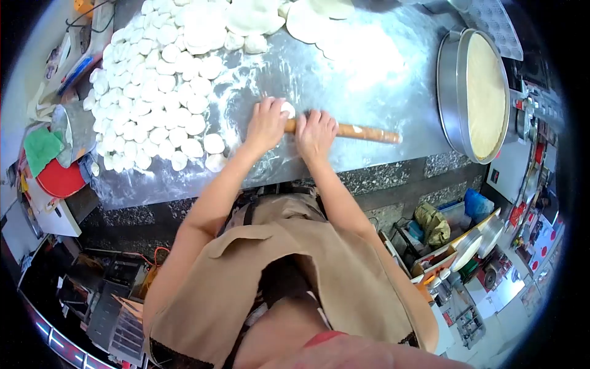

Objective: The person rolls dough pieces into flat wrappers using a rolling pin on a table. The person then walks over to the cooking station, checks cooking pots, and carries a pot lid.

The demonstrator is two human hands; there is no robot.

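Note:
My right hand [316, 133] is closed over the left part of a wooden rolling pin [369, 133], which lies nearly level across the floured metal table [246, 80]. The pin's other end points right and is free. Just left of it, my left hand [266, 125] has its fingers curled at a small white piece of dough [287, 109], by the pin's left end. The palm hides part of this dough. Many rounded dough pieces [166, 98] crowd the table to the left, a few of them close to my left forearm.
Flat rolled dough sheets [252, 15] lie at the back. A round metal pan [452, 98] with pale yellow contents stands on the right side. A red round object [61, 178] and a green cloth [43, 149] are beyond the left edge. Boxes and bags sit below at right.

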